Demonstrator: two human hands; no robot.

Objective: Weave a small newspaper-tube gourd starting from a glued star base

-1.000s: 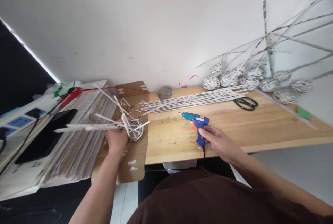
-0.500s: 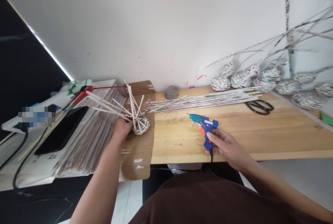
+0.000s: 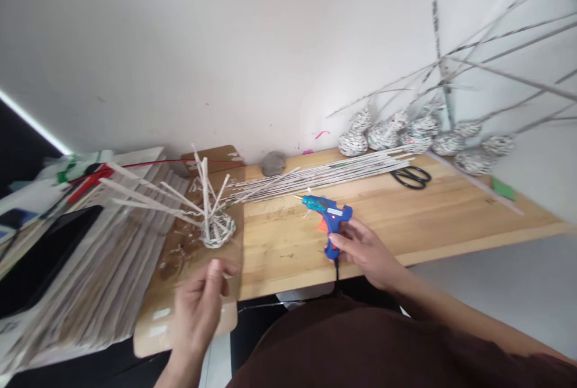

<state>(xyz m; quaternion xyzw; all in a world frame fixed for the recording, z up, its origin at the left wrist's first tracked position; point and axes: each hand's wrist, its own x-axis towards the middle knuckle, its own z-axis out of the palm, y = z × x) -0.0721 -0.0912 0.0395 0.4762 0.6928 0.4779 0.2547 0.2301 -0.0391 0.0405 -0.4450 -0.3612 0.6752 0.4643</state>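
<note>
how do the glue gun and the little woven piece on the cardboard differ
The glue gun is blue and teal, the woven piece whitish. The right hand grips the glue gun, while the woven piece sits untouched on the cardboard. The glue gun trails a cord; the woven piece bristles with strips.

A black phone (image 3: 49,250) lies at the left; a grey lump (image 3: 273,164) sits near the wall (image 3: 252,63); a green piece (image 3: 502,188), at the right.

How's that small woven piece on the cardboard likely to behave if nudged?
The woven piece probably slides easily, as it looks like light rolled paper. It may tip, since long strips splay unevenly from it. Those strips seem stiff, sticking out straight.
</note>
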